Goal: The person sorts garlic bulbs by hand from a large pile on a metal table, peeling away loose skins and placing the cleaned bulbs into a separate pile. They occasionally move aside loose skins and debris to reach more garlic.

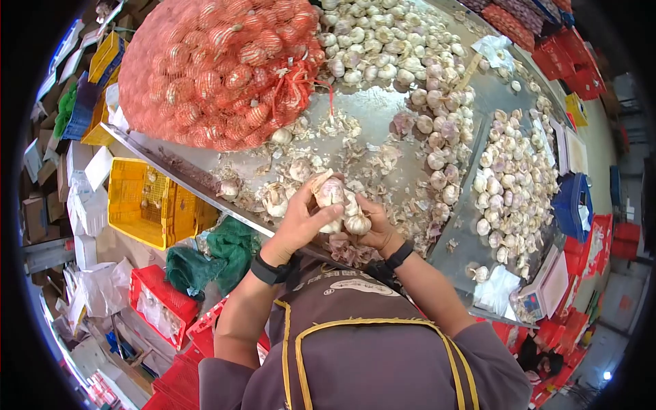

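Observation:
Both hands are close together over the near edge of the metal table (362, 113). My left hand (303, 217) is closed around garlic bulbs (331, 193), its thumb lying across them. From the other side my right hand (376, 224) has its fingers curled around more garlic bulbs (357, 220) in the same cluster. How many bulbs each palm holds is partly hidden. Loose garlic bulbs (275, 199) and papery skins (383, 160) lie just beyond my hands. A large red mesh sack (219, 75) full of garlic rests at the table's far left.
Piled garlic (389, 41) covers the table's far side, with a second heap (512, 184) at right. A scale (543, 283) and white plastic bag (497, 290) stand near the right corner. Left below are a yellow crate (140, 205), green netting (219, 256) and a red crate (160, 304).

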`<state>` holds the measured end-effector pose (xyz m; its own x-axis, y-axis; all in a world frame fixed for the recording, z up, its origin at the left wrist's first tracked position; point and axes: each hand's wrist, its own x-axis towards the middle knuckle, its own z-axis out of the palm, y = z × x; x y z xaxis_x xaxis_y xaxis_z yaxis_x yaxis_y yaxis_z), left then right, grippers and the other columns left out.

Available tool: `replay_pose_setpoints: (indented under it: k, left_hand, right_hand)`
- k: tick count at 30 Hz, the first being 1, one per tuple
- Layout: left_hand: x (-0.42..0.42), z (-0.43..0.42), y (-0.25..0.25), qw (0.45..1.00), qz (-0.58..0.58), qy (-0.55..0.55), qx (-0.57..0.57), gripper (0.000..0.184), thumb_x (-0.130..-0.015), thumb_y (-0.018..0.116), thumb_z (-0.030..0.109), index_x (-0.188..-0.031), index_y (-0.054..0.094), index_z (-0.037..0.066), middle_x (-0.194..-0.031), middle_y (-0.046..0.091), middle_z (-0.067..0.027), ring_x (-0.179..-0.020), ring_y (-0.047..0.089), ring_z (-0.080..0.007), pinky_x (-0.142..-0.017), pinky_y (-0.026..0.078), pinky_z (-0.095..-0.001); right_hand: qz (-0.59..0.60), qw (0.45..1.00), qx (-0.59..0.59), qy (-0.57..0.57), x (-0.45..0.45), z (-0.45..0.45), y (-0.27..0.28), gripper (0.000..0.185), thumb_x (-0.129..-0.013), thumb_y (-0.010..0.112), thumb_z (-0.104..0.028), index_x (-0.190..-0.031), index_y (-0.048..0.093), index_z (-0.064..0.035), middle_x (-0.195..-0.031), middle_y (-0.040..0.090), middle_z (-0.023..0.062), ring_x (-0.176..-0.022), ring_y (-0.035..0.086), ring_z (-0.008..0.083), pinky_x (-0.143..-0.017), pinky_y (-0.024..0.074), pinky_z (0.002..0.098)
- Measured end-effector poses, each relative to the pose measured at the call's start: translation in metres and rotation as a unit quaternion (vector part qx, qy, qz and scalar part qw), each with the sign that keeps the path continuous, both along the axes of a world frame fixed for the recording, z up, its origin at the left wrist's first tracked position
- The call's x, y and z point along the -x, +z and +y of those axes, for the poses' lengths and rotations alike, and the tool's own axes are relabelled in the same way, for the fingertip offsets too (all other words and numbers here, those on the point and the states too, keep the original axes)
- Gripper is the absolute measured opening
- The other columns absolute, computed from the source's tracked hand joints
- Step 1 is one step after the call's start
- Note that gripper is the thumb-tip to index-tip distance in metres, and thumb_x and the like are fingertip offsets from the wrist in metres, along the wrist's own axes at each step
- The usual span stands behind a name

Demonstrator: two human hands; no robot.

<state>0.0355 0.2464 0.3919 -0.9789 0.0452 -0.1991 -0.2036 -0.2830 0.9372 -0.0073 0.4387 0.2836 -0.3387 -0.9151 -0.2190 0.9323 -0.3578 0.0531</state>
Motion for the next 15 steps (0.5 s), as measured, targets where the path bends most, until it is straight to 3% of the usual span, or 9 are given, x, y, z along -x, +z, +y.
replay_pose_setpoints:
  k: [1,6,8,9,10,11,13,14,15]
  left_hand:
    - [-0.001,0.002,-0.007,0.998,0.049,0.011,0.031,0.054,-0.086,0.068,0.013,-0.134,0.048,-0.001,-0.109,0.063,-0.0094,-0.098,0.063,-0.0168,-0.092,0.049,-0.0295]
    - [-0.019,-0.067,-0.009,0.98,-0.083,0.18,0.007,0.047,-0.088,0.065,0.03,-0.126,0.052,0.005,-0.102,0.062,-0.007,-0.087,0.062,-0.0171,-0.079,0.052,-0.0336]
    - [-0.05,-0.161,-0.044,0.95,-0.018,0.299,-0.083,0.027,-0.093,0.059,0.022,-0.116,0.058,0.007,-0.099,0.06,-0.0042,-0.089,0.059,-0.0148,-0.077,0.05,-0.0318]
    - [-0.06,-0.197,-0.029,0.956,0.12,0.267,-0.017,0.021,-0.095,0.057,0.018,-0.113,0.059,0.008,-0.104,0.06,-0.0047,-0.092,0.058,-0.0149,-0.081,0.05,-0.0309]
    - [-0.094,-0.281,-0.058,0.878,0.177,0.225,-0.384,0.027,-0.095,0.058,0.019,-0.118,0.058,0.004,-0.113,0.06,-0.008,-0.098,0.059,-0.0205,-0.084,0.05,-0.0319]
    - [-0.102,-0.271,-0.011,0.819,0.041,0.524,-0.23,0.032,-0.095,0.058,0.018,-0.121,0.056,0.0,-0.114,0.061,-0.0109,-0.106,0.059,-0.0268,-0.089,0.05,-0.0323]
    - [-0.137,-0.346,-0.029,0.725,0.035,0.616,-0.307,0.037,-0.095,0.058,0.018,-0.124,0.054,-0.004,-0.123,0.059,-0.0143,-0.111,0.057,-0.031,-0.095,0.048,-0.0332]
    - [-0.141,-0.352,-0.039,0.723,0.037,0.619,-0.304,0.037,-0.095,0.058,0.018,-0.124,0.054,-0.004,-0.123,0.059,-0.0143,-0.111,0.057,-0.031,-0.095,0.048,-0.0332]
    - [-0.146,-0.356,-0.054,0.823,0.055,0.526,-0.207,0.034,-0.093,0.061,0.02,-0.12,0.058,-0.001,-0.122,0.058,-0.015,-0.109,0.057,-0.0289,-0.095,0.048,-0.0358]
  right_hand:
    - [-0.084,0.995,0.042,-0.019,-0.002,0.001,-0.001,0.06,-0.1,0.044,-0.045,-0.145,0.037,-0.0053,-0.141,0.049,0.0205,-0.128,0.049,0.0427,-0.101,0.0437,0.0626]
    - [-0.002,0.999,0.023,-0.049,0.013,0.028,0.005,0.061,-0.099,0.045,-0.047,-0.144,0.038,-0.0062,-0.142,0.044,0.0263,-0.129,0.046,0.0468,-0.098,0.0454,0.0655]
    - [-0.006,0.996,0.04,-0.078,0.025,0.046,0.005,0.061,-0.099,0.048,-0.045,-0.144,0.038,-0.0061,-0.145,0.038,0.0301,-0.129,0.042,0.0512,-0.097,0.0464,0.0655]
    - [-0.008,0.995,0.041,-0.091,0.03,0.059,0.005,0.06,-0.097,0.052,-0.043,-0.143,0.039,-0.0065,-0.146,0.034,0.0314,-0.13,0.039,0.0545,-0.097,0.047,0.0649]
    - [-0.005,0.995,0.037,-0.096,0.035,0.072,0.007,0.06,-0.097,0.052,-0.043,-0.143,0.039,-0.0065,-0.146,0.034,0.0314,-0.13,0.039,0.0545,-0.097,0.047,0.0649]
    - [-0.012,0.991,0.025,-0.133,0.04,0.085,0.01,0.06,-0.096,0.054,-0.043,-0.142,0.04,-0.007,-0.145,0.035,0.0312,-0.13,0.038,0.0554,-0.097,0.0465,0.0653]
    - [0.028,0.984,0.002,-0.179,0.054,0.112,0.012,0.059,-0.093,0.059,-0.044,-0.138,0.046,-0.008,-0.141,0.041,0.0297,-0.131,0.039,0.0528,-0.097,0.0496,0.0601]
    - [0.063,0.974,-0.041,-0.215,0.057,0.123,0.03,0.06,-0.092,0.061,-0.046,-0.136,0.047,-0.0073,-0.137,0.045,0.0273,-0.127,0.046,0.0475,-0.095,0.0526,0.0555]
    - [0.08,0.935,-0.17,-0.302,0.063,0.14,0.034,0.06,-0.092,0.061,-0.046,-0.136,0.046,-0.0075,-0.135,0.048,0.0233,-0.123,0.052,0.0403,-0.094,0.0537,0.0511]
